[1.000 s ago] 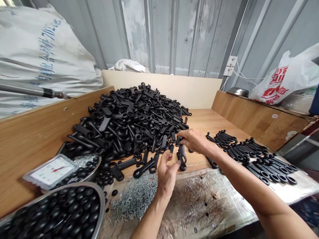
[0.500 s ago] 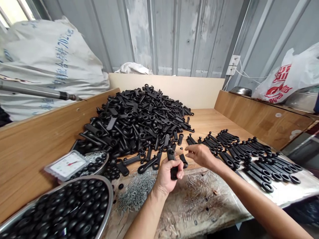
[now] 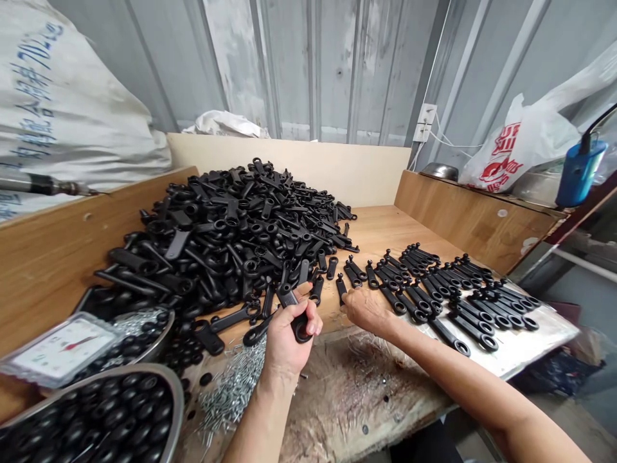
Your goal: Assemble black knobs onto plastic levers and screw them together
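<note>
1. Corrugated steel wall (image 3: 313,71) behind a wooden bench (image 3: 380,235), with a white printed woven sack (image 3: 62,109) at far left and a red-printed plastic bag (image 3: 511,148) above a wooden shelf (image 3: 482,218) at right.
2. Heap of black ring-ended handles (image 3: 231,231) on the bench, left of centre.
3. Left hand (image 3: 292,341): closed around one handle (image 3: 299,329) at the near edge of the heap, its ring end showing beside the fingers.
4. Right hand (image 3: 369,310): apart from the left hand by a narrow gap; fingertips (image 3: 348,303) at the lower end of a loose handle (image 3: 341,288), contact uncertain.
5. Rows of handles (image 3: 448,302), side by side on a white sheet (image 3: 544,337), to the right of the right hand.
6. Near left: loose silver screws (image 3: 234,389) on the bench, a dial scale (image 3: 60,350), and a steel bowl (image 3: 168,386) of black knobs (image 3: 96,418).
</note>
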Motion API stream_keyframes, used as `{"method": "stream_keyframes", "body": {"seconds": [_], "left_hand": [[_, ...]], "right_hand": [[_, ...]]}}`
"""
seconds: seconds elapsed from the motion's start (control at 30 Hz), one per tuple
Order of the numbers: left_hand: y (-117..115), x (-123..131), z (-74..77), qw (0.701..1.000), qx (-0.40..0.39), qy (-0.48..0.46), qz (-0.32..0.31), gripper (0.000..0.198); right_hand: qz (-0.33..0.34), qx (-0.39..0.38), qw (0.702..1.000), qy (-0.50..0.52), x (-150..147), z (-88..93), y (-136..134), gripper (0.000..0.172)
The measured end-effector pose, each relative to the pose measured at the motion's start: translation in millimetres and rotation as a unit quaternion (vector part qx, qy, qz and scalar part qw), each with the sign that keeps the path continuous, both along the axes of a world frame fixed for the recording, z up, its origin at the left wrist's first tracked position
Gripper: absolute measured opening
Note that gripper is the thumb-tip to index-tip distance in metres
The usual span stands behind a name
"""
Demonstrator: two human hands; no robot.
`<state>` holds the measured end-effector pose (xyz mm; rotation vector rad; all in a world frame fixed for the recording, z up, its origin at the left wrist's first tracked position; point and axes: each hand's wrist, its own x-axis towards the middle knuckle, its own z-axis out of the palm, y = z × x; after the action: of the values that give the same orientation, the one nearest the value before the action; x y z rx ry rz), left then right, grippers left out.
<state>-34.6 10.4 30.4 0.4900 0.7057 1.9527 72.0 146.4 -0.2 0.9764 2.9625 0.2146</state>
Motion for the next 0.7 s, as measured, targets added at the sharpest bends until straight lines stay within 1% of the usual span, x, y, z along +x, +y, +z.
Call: {"method": "stream_keyframes", "body": {"seconds": [0.1, 0.23, 0.37, 0.47, 0.57, 0.7], "left_hand": [[-0.2, 0.1, 1.3, 1.000, -0.004, -0.004, 0.005, 0.024], [-1.0, -0.4, 2.6, 1.000, -0.007, -0.003, 0.008, 0.024], [-1.0, -1.3, 2.5, 1.000, -0.012, -0.002, 0.007, 0.021], [-1.4, -1.2, 2.0, 1.000, -0.005, -0.001, 0.007, 0.025], [-2.2, -0.6, 1.5, 1.000, -0.004, -0.007, 0.004, 0.024], [-2.5, -0.8, 1.2, 1.000, -0.008, -0.012, 0.002, 0.014]], "right_hand": [[-0.011, 0.009, 1.000, 0.001, -6.8, 0.7, 8.7, 0.022], [-0.013, 0.017, 1.000, 0.000, -18.4, 0.9, 19.4, 0.022], [-0.025, 0.023, 0.999, 0.008, -22.1, 7.2, 27.5, 0.024], [-0.052, 0.030, 0.998, 0.013, -10.7, 17.4, 37.0, 0.022], [-0.090, 0.033, 0.995, 0.003, 10.8, 26.1, 50.8, 0.022], [-0.109, 0.024, 0.993, -0.026, 33.3, 25.9, 62.4, 0.019]]}}
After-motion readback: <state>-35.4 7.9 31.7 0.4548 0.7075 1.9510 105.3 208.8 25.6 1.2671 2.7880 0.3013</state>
